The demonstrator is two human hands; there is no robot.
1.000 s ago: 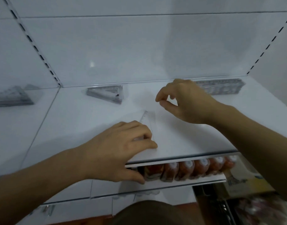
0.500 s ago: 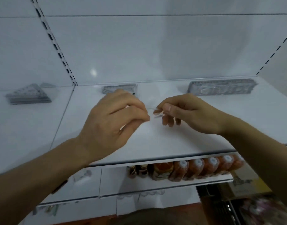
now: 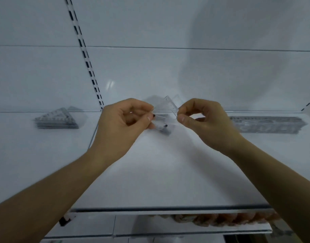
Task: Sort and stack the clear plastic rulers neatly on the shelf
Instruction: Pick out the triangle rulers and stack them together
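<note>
While both hands are up off the shelf [image 3: 161, 172] like this, we've got one clear triangular ruler [image 3: 165, 111] pinched between them — the left hand [image 3: 123, 125] nips its left corner with thumb and forefinger, and the right hand [image 3: 205, 123] nips the right edge the same way, other fingers curled in. The piece hangs in the air between the two pinches, tipped up so one point sticks above our fingertips. It's see-through and a bit blurred, so we can't say for sure whether it's one ruler or two stuck together.

Just behind the grip sits a small pile of triangles [image 3: 163, 128], mostly hidden by the held piece. Well off to the left of our left hand there's a bigger triangle stack [image 3: 56, 119], and off past the right hand a long stack of straight rulers [image 3: 266, 124].

Our take: keep the pinches out at the edges so we can see the outline, turn it until its corners match the pile behind, then lower it flat and slide it square. These things look slick — probably best to let go one hand at a time so it doesn't skate off.
</note>
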